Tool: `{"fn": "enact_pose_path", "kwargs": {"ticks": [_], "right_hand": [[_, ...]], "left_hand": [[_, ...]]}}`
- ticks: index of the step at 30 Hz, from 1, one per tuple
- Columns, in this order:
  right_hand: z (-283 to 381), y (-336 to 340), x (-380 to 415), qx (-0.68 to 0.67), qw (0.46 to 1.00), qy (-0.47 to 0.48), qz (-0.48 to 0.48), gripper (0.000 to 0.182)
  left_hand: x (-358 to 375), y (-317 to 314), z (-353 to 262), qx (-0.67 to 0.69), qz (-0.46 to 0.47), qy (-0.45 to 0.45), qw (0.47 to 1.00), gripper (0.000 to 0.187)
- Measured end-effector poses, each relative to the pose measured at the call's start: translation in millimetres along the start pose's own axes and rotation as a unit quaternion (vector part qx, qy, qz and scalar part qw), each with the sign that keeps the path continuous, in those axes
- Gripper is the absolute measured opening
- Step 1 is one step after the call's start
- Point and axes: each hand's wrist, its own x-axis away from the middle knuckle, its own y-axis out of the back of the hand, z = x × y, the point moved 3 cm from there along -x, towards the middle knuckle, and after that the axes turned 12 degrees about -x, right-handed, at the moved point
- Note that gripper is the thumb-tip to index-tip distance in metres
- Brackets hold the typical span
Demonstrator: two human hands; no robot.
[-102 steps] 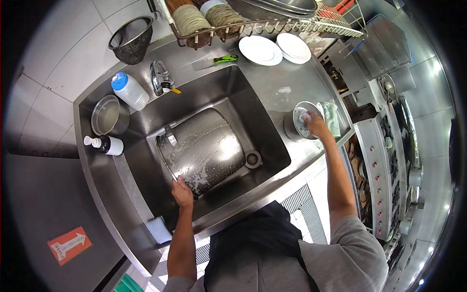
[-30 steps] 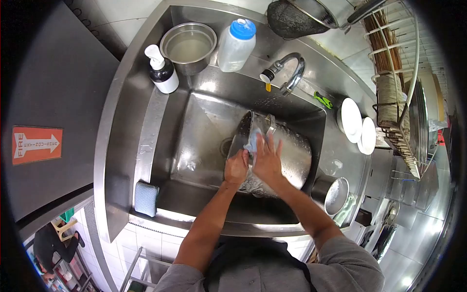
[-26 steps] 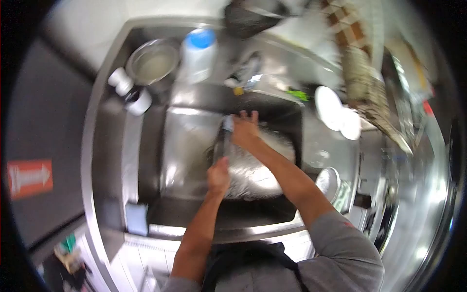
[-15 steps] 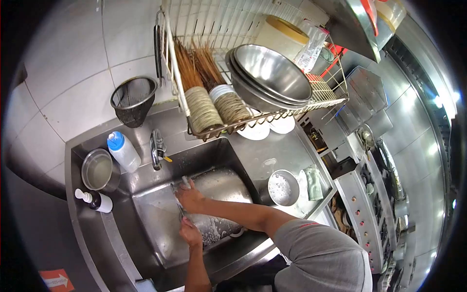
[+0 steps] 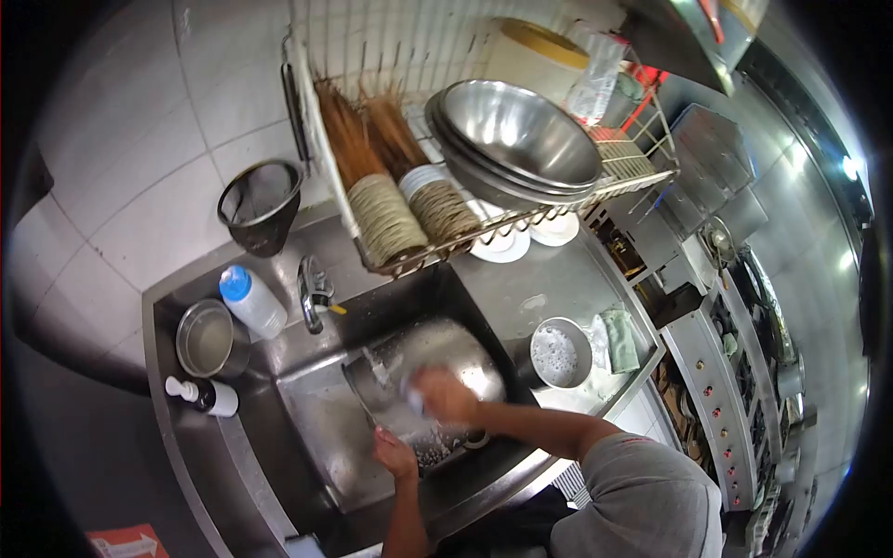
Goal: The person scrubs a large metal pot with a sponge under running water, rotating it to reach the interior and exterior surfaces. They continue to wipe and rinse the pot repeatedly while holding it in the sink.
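Note:
A large stainless-steel pot (image 5: 446,349) lies on its side in the sink (image 5: 316,386), its rim facing left and soap suds on its wall. My left hand (image 5: 397,456) is closed at the pot's lower rim, fingertips against the edge. Over the pot's upper side, my right hand (image 5: 448,395) is smeared by motion. A pale scrubbing pad (image 5: 413,394) shows at its fingers, too blurred to make out its exact kind. Beside the sink, a smaller pot (image 5: 560,352) holds foamy water.
A faucet (image 5: 314,293) stands behind the sink. On the left are a metal container (image 5: 206,339), a blue-capped bottle (image 5: 253,302) and a pump bottle (image 5: 203,395). Above hangs a wire rack (image 5: 326,158) with bowls (image 5: 521,130) and brushes (image 5: 386,219). A green cloth (image 5: 619,341) lies right.
My right hand has moved from the pot's rim rightward onto its side with the pad. My left hand stays at the lower rim. The whole view has shifted slightly.

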Motion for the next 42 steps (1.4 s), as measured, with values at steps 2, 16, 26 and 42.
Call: {"fn": "enact_pose_path", "kwargs": {"ticks": [2, 16, 26, 42], "right_hand": [[-65.5, -4.8, -40.9, 0.083, 0.975, -0.056, -0.198, 0.049], [-60.1, 6.8, -137.0, -0.012, 0.986, -0.146, 0.081, 0.050], [-66.2, -1.9, -153.5, -0.023, 0.977, -0.205, 0.058, 0.044], [-42.6, 16.5, -22.4, 0.047, 0.988, -0.052, -0.141, 0.043]], "left_hand": [[6.7, -21.7, 21.5, 0.166, 0.000, -0.016, 0.986, 0.032], [-23.0, 4.2, -7.4, -0.025, 0.050, 0.035, 0.998, 0.033], [-25.2, 2.3, -14.0, -0.010, 0.035, 0.029, 0.999, 0.031], [-26.8, 1.1, -9.1, 0.000, 0.060, 0.024, 0.998, 0.033]]}}
